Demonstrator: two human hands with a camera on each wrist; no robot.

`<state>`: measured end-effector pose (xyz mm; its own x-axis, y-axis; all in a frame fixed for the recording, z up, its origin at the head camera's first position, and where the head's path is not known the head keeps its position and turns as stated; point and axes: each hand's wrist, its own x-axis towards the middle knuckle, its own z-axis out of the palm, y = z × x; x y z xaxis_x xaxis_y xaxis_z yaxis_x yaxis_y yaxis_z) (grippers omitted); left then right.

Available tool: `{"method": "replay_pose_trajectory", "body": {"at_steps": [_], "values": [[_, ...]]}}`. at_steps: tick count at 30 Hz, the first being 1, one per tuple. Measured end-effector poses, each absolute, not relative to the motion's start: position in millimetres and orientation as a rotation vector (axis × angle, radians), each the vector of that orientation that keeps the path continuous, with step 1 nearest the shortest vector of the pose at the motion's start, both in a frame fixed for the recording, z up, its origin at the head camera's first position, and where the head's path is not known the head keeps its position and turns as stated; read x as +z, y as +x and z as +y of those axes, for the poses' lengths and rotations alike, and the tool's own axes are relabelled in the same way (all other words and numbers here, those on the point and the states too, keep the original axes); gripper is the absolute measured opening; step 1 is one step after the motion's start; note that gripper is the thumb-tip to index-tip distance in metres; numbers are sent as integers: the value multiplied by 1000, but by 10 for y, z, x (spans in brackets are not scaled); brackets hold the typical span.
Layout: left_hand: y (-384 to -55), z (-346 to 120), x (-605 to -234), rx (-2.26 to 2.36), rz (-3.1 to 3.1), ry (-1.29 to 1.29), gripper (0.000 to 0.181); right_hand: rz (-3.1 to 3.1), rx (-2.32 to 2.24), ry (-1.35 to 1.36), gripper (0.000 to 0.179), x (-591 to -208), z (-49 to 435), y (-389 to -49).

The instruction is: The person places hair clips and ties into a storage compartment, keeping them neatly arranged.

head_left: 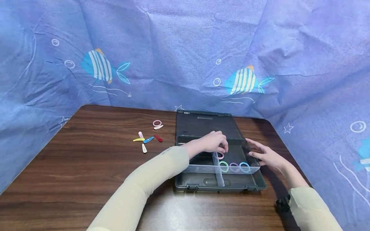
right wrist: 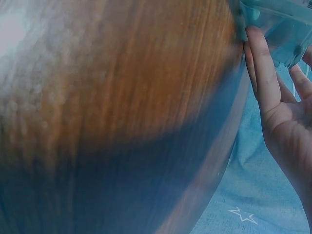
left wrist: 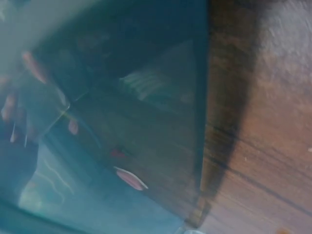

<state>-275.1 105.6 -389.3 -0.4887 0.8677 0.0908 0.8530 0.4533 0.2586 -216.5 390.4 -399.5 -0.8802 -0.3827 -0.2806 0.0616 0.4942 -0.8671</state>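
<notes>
A dark translucent case (head_left: 202,187) lies with its lid (head_left: 205,123) folded back, clear dividers splitting its inside. My left hand (head_left: 212,141) reaches into the right compartment, fingertips pinching the upper edge of a pink hair tie (head_left: 220,156) beside the divider. Close by in that compartment are a green hair tie (head_left: 224,166), a purple hair tie (head_left: 234,167) and a blue hair tie (head_left: 244,167). At the case's right side rests my right hand (head_left: 267,156), fingers extended along the wall; the right wrist view shows this hand (right wrist: 287,117) touching the case corner (right wrist: 280,34).
On the wooden table left of the case lie another pink hair tie (head_left: 157,123) and several snap hair clips, including a red clip (head_left: 158,138), a blue clip (head_left: 148,140) and a yellow clip (head_left: 138,139). Blue fish-print cloth (head_left: 173,64) hangs behind the table.
</notes>
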Motion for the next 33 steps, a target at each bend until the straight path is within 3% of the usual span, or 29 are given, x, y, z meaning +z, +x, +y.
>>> {"method": "replay_pose_trajectory", "body": {"at_steps": [18,33], "values": [[-2705,863,-3743,680,2567,1550,18,2329,-1329,-260,68,-3973,3893,-2157],[-2841,369,-3623,891,2590,1503,21,2328,-1319,-269,67,-4003,3904,-2153]]}}
